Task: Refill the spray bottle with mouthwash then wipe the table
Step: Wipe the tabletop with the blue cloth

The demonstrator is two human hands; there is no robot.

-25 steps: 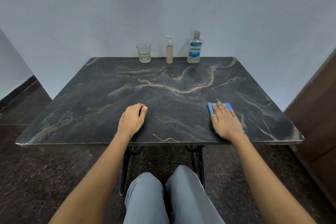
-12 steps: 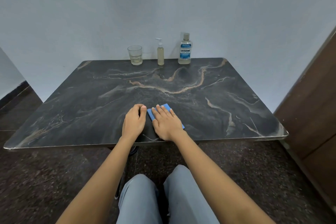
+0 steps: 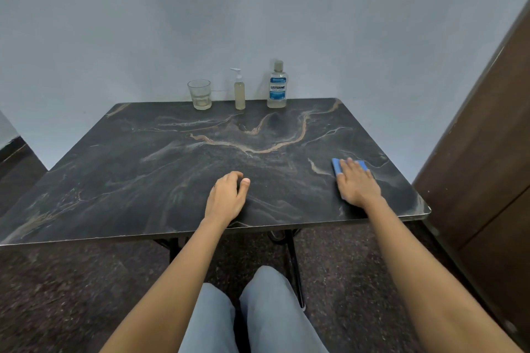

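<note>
Head view: right hand lies flat on blue cloth; left hand loosely curled, empty; spray bottle holds seemingly yellowish liquid.

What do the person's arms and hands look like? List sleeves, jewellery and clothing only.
Both forearms are bare to the frame's edge, with no sleeves in view. The left hand and right hand carry no gloves, rings, watch or bracelet. Light grey-blue trousers cover the knees.
</note>
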